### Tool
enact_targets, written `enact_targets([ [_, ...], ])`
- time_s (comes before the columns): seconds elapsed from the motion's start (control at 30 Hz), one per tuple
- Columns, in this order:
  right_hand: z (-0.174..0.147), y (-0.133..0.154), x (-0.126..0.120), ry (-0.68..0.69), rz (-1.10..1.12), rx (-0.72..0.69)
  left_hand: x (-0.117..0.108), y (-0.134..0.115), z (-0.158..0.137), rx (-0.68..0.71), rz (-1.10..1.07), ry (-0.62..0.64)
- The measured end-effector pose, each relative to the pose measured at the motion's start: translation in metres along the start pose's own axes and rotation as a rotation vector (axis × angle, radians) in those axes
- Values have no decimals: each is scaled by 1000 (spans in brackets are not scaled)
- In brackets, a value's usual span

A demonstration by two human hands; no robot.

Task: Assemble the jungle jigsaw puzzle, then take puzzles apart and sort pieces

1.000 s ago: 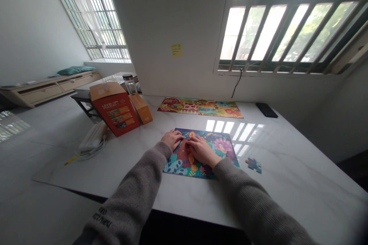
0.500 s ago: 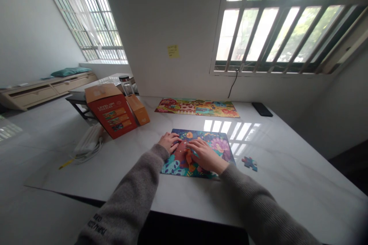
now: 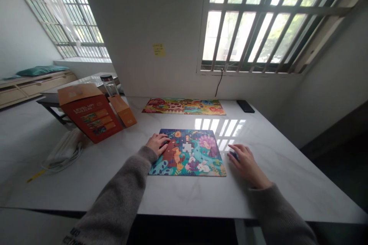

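A colourful jigsaw puzzle [image 3: 198, 157] with animals lies flat on the white marbled table, with one piece-shaped gap showing the tabletop near its middle. My left hand [image 3: 156, 143] rests on the puzzle's upper left edge, fingers stretched over it and holding nothing. To the right of the puzzle, my right hand [image 3: 245, 162] has its thumb and fingers around a loose dark blue puzzle piece [image 3: 235, 155]. That piece is mostly hidden by the fingers and seems to be at table level.
A long finished puzzle strip [image 3: 184, 107] lies by the wall, with a black phone [image 3: 245, 106] to its right. At the left stand a red puzzle box [image 3: 90, 116], a smaller orange box [image 3: 123, 111] and a white power strip [image 3: 61, 151] with its cable.
My right hand has moved off the puzzle to the right, onto the loose piece, uncovering the gap. The left hand stays at the puzzle's left edge. The view has turned slightly right.
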State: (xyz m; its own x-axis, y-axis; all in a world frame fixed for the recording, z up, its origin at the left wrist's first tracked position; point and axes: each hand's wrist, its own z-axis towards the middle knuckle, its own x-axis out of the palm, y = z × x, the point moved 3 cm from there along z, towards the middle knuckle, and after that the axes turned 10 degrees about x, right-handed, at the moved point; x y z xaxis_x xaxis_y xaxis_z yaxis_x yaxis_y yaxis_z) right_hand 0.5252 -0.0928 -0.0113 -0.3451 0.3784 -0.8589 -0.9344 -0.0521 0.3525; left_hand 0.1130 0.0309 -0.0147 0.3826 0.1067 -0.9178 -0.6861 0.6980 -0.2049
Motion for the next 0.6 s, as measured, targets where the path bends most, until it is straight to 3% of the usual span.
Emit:
enact_targets([
  [0.17,-8,-28,5,42,-25,79,1,1,0,1,0,2],
  [0.37,-5,-26,5,65,-83,224,3,3,0,-3,10,5],
  [0.6,-4,-22,2,111,-139,257,4,3,0,4,16,-1],
])
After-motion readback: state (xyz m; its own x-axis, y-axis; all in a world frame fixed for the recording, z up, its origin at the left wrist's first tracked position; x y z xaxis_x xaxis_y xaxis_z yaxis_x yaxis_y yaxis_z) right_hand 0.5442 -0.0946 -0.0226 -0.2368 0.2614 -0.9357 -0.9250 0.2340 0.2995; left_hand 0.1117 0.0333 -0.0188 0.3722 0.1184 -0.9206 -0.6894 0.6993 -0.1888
